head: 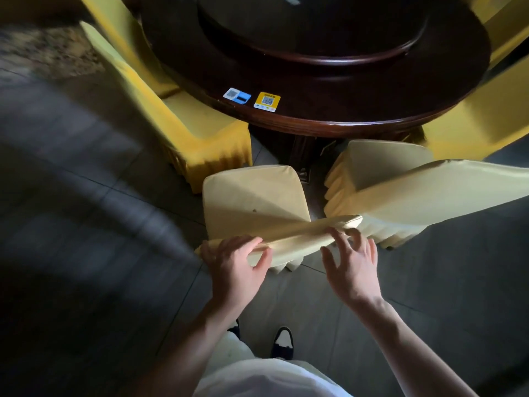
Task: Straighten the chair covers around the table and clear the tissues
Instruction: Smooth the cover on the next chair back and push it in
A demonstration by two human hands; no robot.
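A chair in a pale yellow cover [252,196] stands right in front of me, its seat facing the round dark wooden table [315,116]. My left hand [237,267] grips the left end of the chair's backrest top, thumb under the fabric edge. My right hand [352,265] hovers at the right part of the same backrest top, fingers spread, fingertips touching the cover. No tissues are visible.
A deeper yellow covered chair [197,130] stands to the left and a pale covered chair [400,184] to the right, more yellow chairs around the table. Two QR-code stickers [252,98] lie at the table's near edge. Dark tiled floor [86,224] lies around my shoe [282,340].
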